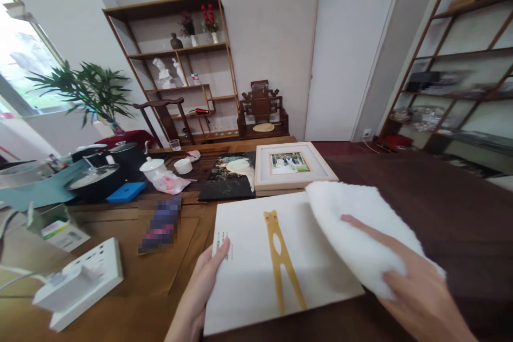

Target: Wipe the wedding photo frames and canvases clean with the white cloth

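My left hand (206, 275) grips the white panel (244, 283), my right hand (417, 283) a fluffy white cloth (352, 230); from here, wiping looks unfinished

- Table (144, 288): brown wood, lines/seams in top; darker area twd far side.
- Nr L corner: white pwr strip (102, 259) w/ plug-in adapter (66, 288) on it, set at an angle.
- Just beyond: small open box (68, 238), flap up.
- R of box: dark purple/pink item (160, 224), pixelated, can't ID.
- Far L: lt-blue container (44, 192); blk pan (98, 189) w/ glass lid beside it; dark pot (126, 160) behind pan.
- Blue flat block (126, 192) in front of pot, nr pan.
- Mid: white lidded pot (153, 166), pink/white packet (170, 183) just in front, white cup (183, 166) to R, clear glass (175, 144) behind.
- Far ctr: dark pic panel (224, 179), flat; R of it, pale-framed photo (290, 165), approx. side by side.
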`<state>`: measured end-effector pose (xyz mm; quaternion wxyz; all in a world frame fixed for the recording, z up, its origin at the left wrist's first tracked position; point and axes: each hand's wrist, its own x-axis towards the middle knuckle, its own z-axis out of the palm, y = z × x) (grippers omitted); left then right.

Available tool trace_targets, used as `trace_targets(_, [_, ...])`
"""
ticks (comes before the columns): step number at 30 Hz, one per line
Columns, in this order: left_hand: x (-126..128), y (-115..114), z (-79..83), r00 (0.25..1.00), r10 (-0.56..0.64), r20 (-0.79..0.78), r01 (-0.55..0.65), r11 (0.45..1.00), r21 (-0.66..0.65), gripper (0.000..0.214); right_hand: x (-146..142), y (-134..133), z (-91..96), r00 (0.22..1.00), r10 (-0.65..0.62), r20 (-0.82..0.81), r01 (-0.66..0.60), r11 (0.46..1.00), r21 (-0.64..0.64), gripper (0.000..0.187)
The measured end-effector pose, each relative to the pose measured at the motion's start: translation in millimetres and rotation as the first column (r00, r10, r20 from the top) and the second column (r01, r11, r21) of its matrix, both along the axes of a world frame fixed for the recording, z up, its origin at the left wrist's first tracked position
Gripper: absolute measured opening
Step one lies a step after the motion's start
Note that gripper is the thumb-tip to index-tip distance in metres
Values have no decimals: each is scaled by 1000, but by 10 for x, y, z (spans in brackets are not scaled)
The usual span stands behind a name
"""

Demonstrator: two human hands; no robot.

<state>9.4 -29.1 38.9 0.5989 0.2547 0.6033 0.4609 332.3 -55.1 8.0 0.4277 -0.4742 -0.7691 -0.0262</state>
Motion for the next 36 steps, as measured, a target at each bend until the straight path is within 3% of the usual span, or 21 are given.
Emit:
trace_targets(6, [-59,83,-95,988,-137,-77,141,989,49,35,-349,209,59,915,255,314,-263,965,-18,35])
trace_targets(11, [-46,124,-136,924,-43,-381,123,975,186,40,-413,117,66,840,313,444,-299,949,-101,36])
trace_targets(13, [-50,125,-128,843,-43,-537,181,962,206,46,-427,114,71,817,327,474,-308,944,-121,38])
trace_targets(17, [-71,103,-125,603,-9,-798,275,941,198,59,-458,190,35,820,340,460,-320,939,-124,36])
trace_targets(21, [-54,74,-182,408,24,-913,268,953,144,63,-492,265,-22,842,319,436,-300,947,-113,34])
trace_targets(24, [-29,63,-222,318,33,-947,262,957,122,62,-501,266,-53,853,318,414,-294,948,-121,36])
trace_targets(30, [-56,56,-282,220,70,-973,288,948,133,51,-490,253,-92,870,346,351,-327,938,-115,39])
trace_targets(33, [-86,45,-333,221,76,-972,320,936,146,40,-514,273,-108,881,340,328,-336,939,-72,38])
trace_targets(36, [-108,50,-363,255,112,-960,335,921,196,44,-537,279,-111,886,337,318,-342,939,-42,35])
